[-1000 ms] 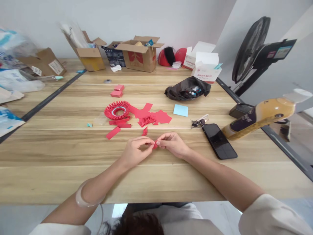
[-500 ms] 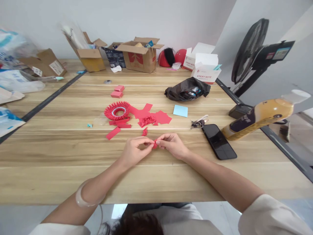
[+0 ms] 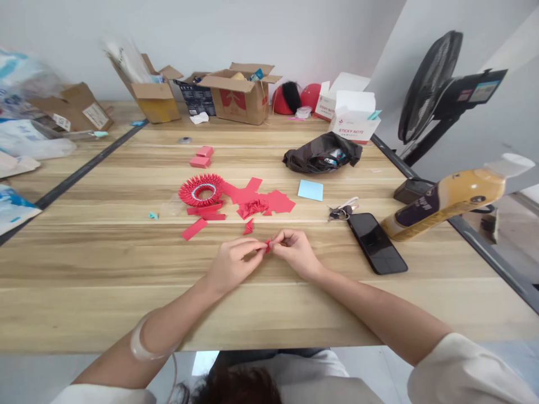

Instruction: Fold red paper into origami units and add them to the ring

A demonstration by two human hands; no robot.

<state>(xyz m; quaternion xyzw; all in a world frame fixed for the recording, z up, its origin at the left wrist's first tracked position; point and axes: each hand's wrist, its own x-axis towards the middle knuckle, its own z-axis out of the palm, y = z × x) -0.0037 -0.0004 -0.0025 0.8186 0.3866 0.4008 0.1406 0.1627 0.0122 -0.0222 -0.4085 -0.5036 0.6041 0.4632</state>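
Note:
Near the front middle of the table, my left hand (image 3: 238,262) and my right hand (image 3: 296,252) meet, both pinching one small red paper piece (image 3: 268,246) between their fingertips. Most of that piece is hidden by the fingers. Just beyond it lies a folded red piece (image 3: 248,226). Farther back are a pile of folded red pieces (image 3: 253,207) and flat red paper sheets (image 3: 281,202). A spiky red paper ring (image 3: 202,191) with a pale blue inner band sits to the left, with red strips (image 3: 194,229) in front of it.
On the right are a black phone (image 3: 377,243), keys (image 3: 342,211), a leaning yellow bottle (image 3: 446,202) and a fan (image 3: 433,87). A blue note pad (image 3: 310,190) and black bag (image 3: 322,154) lie mid-table. Cardboard boxes (image 3: 239,100) line the back; plastic bags (image 3: 36,139) are at left.
The fingers of my right hand have shifted slightly around the small red piece, and less red shows between the hands. The other objects rest where they were.

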